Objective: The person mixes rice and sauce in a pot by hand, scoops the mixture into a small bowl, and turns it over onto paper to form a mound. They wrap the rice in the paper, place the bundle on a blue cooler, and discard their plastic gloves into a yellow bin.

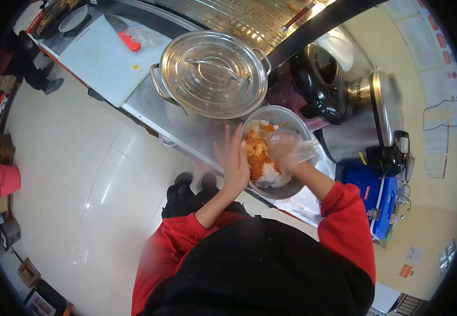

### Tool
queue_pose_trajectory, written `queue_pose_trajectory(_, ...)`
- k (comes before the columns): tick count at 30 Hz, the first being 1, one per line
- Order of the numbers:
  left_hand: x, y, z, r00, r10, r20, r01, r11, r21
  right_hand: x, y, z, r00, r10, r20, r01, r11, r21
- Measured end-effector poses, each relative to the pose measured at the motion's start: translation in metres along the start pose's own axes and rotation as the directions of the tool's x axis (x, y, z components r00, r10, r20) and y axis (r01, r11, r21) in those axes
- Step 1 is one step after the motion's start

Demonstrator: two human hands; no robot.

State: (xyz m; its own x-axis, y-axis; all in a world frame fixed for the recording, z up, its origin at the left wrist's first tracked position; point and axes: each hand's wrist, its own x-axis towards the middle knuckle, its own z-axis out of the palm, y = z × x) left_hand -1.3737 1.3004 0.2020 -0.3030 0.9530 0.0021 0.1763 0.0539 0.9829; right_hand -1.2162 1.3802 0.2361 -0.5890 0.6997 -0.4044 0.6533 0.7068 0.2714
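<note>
A metal bowl (298,120) stands near the counter's front edge with white rice (272,178) and an orange-red sauce or seasoning (257,152) in it. My left hand (233,164) lies flat against the bowl's near left side, its fingers stretched out and spread. Inside the bowl, at the right of the rice, is my right hand (285,150) in a clear plastic glove. Its fingers are blurred, so I cannot make out whether they grip any rice.
Behind the bowl stands a large lidded steel pot (212,73). A white cutting board (99,63) bears a red-handled knife (128,41). To the right are a black-lidded cooker (318,79), a steel container (368,116) and a blue box (378,195). Another person's leg (36,76) shows far left.
</note>
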Motion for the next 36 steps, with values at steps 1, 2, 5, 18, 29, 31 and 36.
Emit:
queue_pose_trajectory(1, 0.002, 0.000, 0.000, 1.000, 0.007, 0.002, -0.007, 1.000, 0.003, -0.005, 0.005, -0.006, 1.000, 0.010, -0.017, -0.010, 1.000, 0.006)
queue_pose_trajectory(2, 0.002, 0.000, -0.001, 1.000, 0.007, 0.001, -0.007, 1.000, 0.004, -0.010, 0.011, -0.012, 0.999, 0.020, -0.035, -0.019, 1.000, 0.012)
queue_pose_trajectory(5, 0.003, -0.001, 0.000, 1.000, 0.009, -0.002, -0.009, 1.000, -0.030, -0.035, -0.011, -0.078, 0.926, 0.283, 0.249, -0.338, 0.916, 0.215)
queue_pose_trajectory(18, 0.003, 0.001, -0.002, 0.999, 0.029, 0.017, -0.029, 1.000, 0.011, -0.010, 0.013, -0.026, 0.951, 0.285, -0.122, -0.285, 0.958, 0.012)
queue_pose_trajectory(29, 0.003, 0.002, -0.002, 1.000, 0.018, -0.024, -0.017, 1.000, 0.019, -0.047, -0.018, -0.004, 0.987, 0.126, -0.098, -0.115, 0.988, 0.105)
queue_pose_trajectory(31, 0.004, 0.002, -0.002, 1.000, 0.021, -0.010, -0.021, 1.000, 0.017, -0.049, -0.011, -0.021, 0.972, 0.232, -0.030, -0.231, 0.972, 0.034)
queue_pose_trajectory(36, 0.003, 0.000, -0.002, 0.999, 0.032, 0.013, -0.033, 0.999, 0.031, 0.001, 0.007, -0.014, 0.921, 0.366, -0.136, -0.356, 0.930, 0.088)
